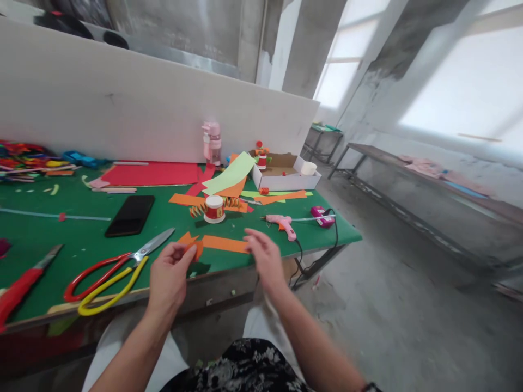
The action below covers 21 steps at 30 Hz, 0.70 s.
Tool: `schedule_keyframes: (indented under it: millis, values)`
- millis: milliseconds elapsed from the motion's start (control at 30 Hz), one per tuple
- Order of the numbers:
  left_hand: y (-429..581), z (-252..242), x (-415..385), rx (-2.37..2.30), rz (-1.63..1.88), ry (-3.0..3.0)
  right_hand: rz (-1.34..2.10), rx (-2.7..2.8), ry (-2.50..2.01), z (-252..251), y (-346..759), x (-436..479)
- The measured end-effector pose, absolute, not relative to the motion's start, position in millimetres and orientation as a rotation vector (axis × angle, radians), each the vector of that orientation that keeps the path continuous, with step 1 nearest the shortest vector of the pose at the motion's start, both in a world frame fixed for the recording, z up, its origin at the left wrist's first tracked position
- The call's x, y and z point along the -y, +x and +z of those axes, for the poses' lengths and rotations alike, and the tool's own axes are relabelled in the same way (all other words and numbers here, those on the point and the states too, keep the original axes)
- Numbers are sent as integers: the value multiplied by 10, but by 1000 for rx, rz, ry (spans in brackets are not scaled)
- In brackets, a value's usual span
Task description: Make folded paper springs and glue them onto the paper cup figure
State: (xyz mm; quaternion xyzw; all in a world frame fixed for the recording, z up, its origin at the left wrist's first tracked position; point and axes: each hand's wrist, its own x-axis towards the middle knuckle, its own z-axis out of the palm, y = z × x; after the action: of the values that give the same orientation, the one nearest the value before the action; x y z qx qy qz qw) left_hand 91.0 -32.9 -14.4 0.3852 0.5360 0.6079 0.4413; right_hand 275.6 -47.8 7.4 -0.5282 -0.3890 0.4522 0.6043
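My left hand (169, 272) pinches a small folded piece of orange paper (198, 249) above the front of the green table. At the right end of a flat orange paper strip (224, 244), my right hand (265, 258) has its fingers apart. Whether its fingertips touch the strip I cannot tell. Just behind stands a red and white paper cup (214, 209) with a folded orange paper spring sticking out on each side. Large scissors (134, 261) with red and yellow handles lie left of my left hand.
A pink glue gun (281, 222) with its cord lies on the right, near a purple box (322, 216). Behind are coloured paper sheets (231, 174), a cardboard box (286, 177) and a pink bottle (213, 144). A phone (131, 215) and red-handled knife (28, 283) lie left.
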Motion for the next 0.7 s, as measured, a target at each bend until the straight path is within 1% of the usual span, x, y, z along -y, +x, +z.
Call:
schedule_keyframes:
  millis: [100, 200, 300, 400, 700]
  values:
    - [736, -191, 185, -1370, 1557, 1011, 765, 906, -1400, 154, 3433, 373]
    - [602, -280, 26, -1476, 1585, 1137, 653, 900, -1477, 176, 3929, 303]
    - [518, -385, -87, -1589, 1609, 1224, 587, 891, -1529, 192, 4128, 346]
    - [485, -454, -119, -1635, 1662, 1218, 642, 914, -1536, 201, 4081, 477]
    - [501, -485, -90, -1602, 1769, 1241, 1025, 851, -1346, -1, 3489, 765]
